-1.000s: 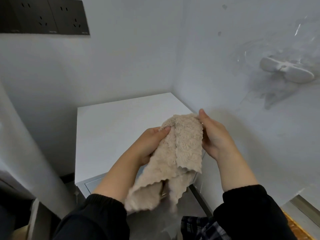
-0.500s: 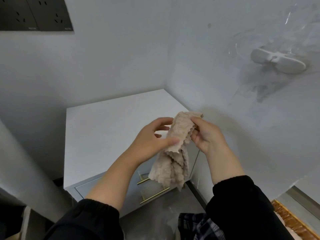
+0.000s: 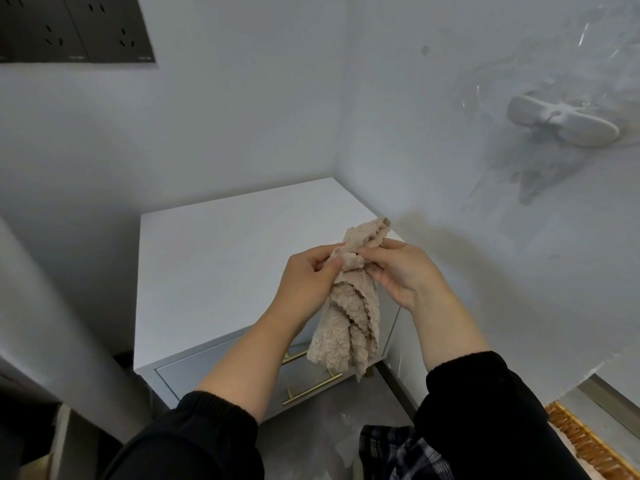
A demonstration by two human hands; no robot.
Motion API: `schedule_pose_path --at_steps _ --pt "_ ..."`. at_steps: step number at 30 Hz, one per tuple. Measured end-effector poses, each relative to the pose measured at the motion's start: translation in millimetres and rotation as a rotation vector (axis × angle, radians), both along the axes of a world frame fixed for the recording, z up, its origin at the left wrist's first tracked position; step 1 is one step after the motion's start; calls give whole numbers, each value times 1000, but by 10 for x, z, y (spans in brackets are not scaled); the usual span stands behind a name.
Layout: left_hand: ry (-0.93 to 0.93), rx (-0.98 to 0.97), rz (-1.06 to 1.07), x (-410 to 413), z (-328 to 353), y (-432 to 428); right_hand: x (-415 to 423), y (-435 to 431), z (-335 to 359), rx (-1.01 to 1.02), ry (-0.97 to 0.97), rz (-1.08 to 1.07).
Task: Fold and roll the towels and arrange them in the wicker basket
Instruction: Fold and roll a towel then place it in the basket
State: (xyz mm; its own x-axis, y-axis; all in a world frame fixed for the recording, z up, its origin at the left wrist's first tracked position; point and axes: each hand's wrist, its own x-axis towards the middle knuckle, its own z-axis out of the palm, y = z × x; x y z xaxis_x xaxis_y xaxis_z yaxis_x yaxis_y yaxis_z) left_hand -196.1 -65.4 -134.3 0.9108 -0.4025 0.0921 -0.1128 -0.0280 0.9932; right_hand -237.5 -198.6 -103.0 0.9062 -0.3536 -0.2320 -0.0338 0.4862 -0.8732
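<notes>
- Black-sleeved, our left hand is pinching the beige towel near its top, over the white cabinet's right front corner.
- Bunched folds are hanging down between our hands.
- Our right hand is gripping the same upper part, fingers curled.

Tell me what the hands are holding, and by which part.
Both the left hand and the right hand pinch the beige towel near its upper end. The rest hangs bunched below them.
</notes>
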Motion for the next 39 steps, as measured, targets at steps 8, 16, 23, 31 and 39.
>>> schedule_pose_path --at_steps 8,16,23,31,39 --pt "346 -134 34 111 60 25 60 -198 -46 -240 115 -186" --pt "266 87 -76 359 189 392 -90 -595 -40 -927 179 -420" --pt "-5 350 296 547 82 613 -179 -681 -108 -1196 349 -204" --pt "-227 735 350 575 25 731 -166 -764 -130 -1351 545 -168" --pt "266 282 236 533 173 730 -151 -774 -150 -791 377 -251"
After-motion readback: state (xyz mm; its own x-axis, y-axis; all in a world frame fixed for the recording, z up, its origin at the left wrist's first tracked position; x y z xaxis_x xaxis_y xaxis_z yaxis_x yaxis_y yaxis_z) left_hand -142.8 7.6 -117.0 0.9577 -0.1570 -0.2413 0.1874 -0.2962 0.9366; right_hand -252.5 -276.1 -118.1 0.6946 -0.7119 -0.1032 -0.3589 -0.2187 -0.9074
